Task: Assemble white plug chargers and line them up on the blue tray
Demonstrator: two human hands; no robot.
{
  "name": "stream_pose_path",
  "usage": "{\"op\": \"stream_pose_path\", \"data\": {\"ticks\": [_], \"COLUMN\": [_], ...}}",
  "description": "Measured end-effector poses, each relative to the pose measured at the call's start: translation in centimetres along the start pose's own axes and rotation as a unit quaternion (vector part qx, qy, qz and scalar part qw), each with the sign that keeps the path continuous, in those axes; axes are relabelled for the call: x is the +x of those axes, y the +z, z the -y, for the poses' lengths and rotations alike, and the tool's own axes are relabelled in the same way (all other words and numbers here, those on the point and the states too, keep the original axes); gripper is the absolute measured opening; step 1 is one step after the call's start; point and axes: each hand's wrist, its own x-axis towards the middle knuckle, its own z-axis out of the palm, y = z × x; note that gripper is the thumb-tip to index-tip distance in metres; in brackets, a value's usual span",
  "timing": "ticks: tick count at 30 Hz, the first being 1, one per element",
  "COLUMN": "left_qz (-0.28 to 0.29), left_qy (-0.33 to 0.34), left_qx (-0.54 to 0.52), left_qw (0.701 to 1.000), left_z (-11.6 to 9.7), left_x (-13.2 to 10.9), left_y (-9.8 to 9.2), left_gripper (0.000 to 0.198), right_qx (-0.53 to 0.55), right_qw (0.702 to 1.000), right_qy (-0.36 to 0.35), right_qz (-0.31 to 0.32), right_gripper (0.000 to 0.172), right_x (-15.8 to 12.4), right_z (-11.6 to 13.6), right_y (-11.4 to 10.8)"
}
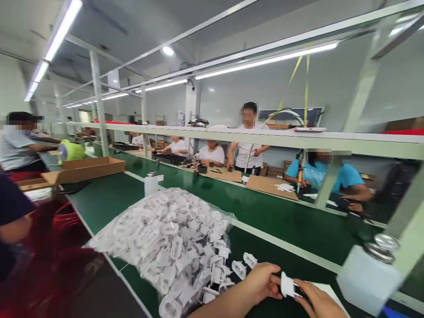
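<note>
A small white plastic part (287, 285) with an oval flange and thin prongs is held between my two hands above the green bench. My left hand (260, 282) has its fingertips closed on the flange side. On the other side, the thumb and fingers of my right hand (319, 300) pinch the part by its pronged end. Close to my left hand lie two loose parts of the same kind (239, 269). Left of them, a big heap of these white parts (175, 247) spills out of a clear plastic bag (122, 221).
A translucent white bottle with a metal pump top (369, 276) stands at the right; a smaller white bottle (151, 184) is behind the heap. An open cardboard box (92, 170) sits farther left. A shelf rail (232, 134) crosses above the bench. Several people work around it.
</note>
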Motion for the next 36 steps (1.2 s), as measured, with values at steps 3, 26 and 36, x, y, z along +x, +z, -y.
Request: {"op": "stream_pose_path", "data": {"ticks": [3,26,36], "left_qz": [0.002,0.002,0.036], "left_qy": [-0.012,0.009,0.029], "left_qx": [0.015,0.064,0.016], "left_qw": [1.0,0.998,0.999], "left_z": [0.2,0.4,0.9], "left_x": [-0.3,-0.5,-0.5], "left_y": [0.0,0.2,0.2], "left_gripper": [0.017,0.023,0.022], "right_qx": [-0.048,0.308,0.346], "right_qw": [0.999,0.867,0.866], "right_qy": [0.001,0.333,0.348], "right_qz": [0.026,0.205,0.097], "right_gripper": [0.025,0.02,0.032], "right_x": [0.5,0.7,1.2], "right_z": [0.8,2.8,4.4], "right_y": [-1.0,-0.6,-0.9]}}
